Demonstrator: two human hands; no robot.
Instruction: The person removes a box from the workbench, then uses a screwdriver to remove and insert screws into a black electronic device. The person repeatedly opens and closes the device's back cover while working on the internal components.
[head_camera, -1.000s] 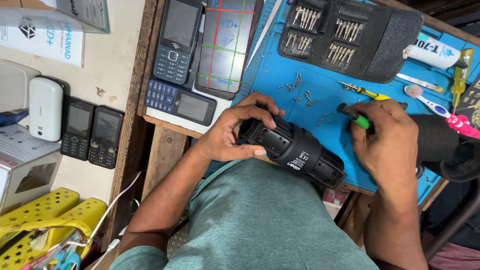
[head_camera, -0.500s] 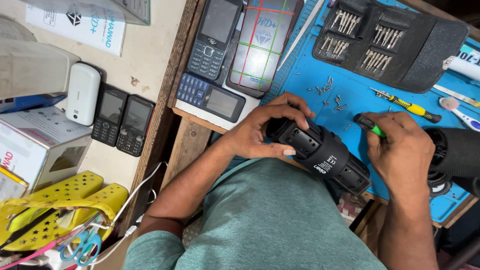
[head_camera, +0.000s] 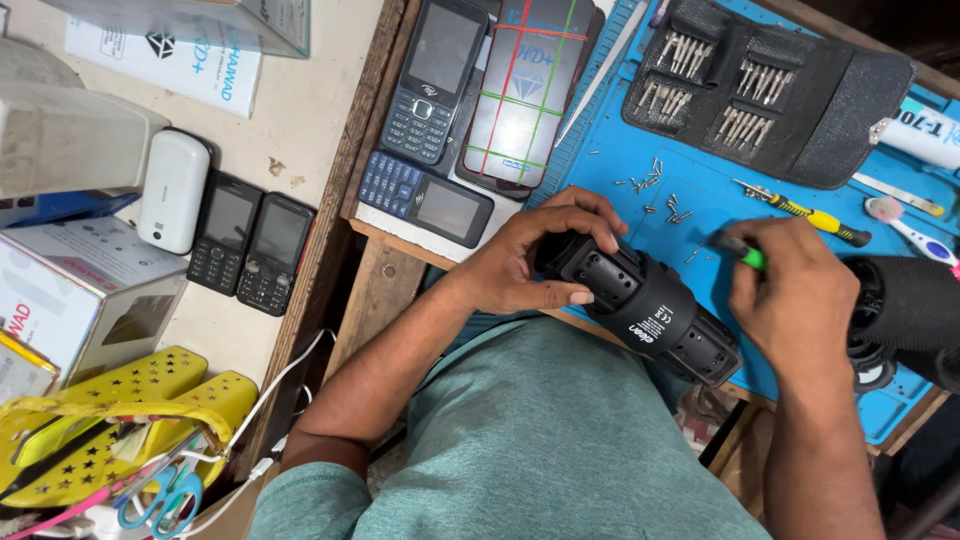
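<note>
At centre frame my left hand (head_camera: 530, 262) clamps the black speaker (head_camera: 640, 305) against the blue mat (head_camera: 640, 170) edge to steady it, while my right hand (head_camera: 795, 300) pinches a green-tipped screwdriver (head_camera: 738, 250) above it.

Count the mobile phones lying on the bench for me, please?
5, perhaps more hidden: two black phones side by side at left, a white phone beside them, a grey keypad phone at top, a blue keypad phone below it.
</note>
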